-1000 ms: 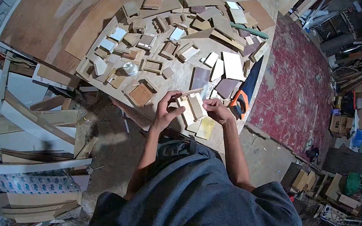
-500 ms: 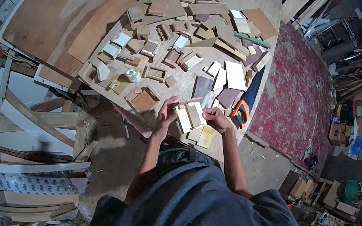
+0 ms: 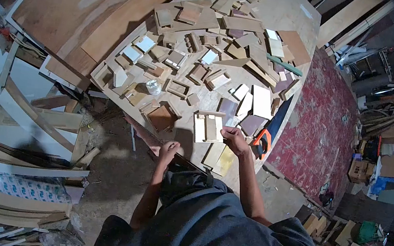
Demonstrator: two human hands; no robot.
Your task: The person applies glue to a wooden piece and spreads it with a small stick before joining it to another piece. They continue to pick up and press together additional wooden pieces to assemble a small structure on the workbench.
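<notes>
My right hand (image 3: 235, 141) pinches the right edge of a small wooden assembly (image 3: 200, 129), a pale flat board with a rail along its top and a raised block in its middle. The assembly is over the near part of the table. My left hand (image 3: 168, 153) is away from it, at the table's near edge, with its fingers curled in; whether anything is inside them is hidden. Close by my right hand lie a handsaw with an orange and black handle (image 3: 263, 142) and a yellowish wood strip (image 3: 225, 160). An open wooden box (image 3: 162, 117) sits left of the assembly.
Many wood offcuts and small box-like pieces cover the worktable (image 3: 182, 143). A glass jar (image 3: 153, 86) stands among them. Large curved plywood sheets (image 3: 73, 7) lean at the left. Scrap boards (image 3: 31, 168) are piled lower left. Right of the table is a red worn floor (image 3: 323, 125).
My left hand has let go of the assembly and moved down towards my body. My right hand still holds the assembly. The view has shifted slightly.
</notes>
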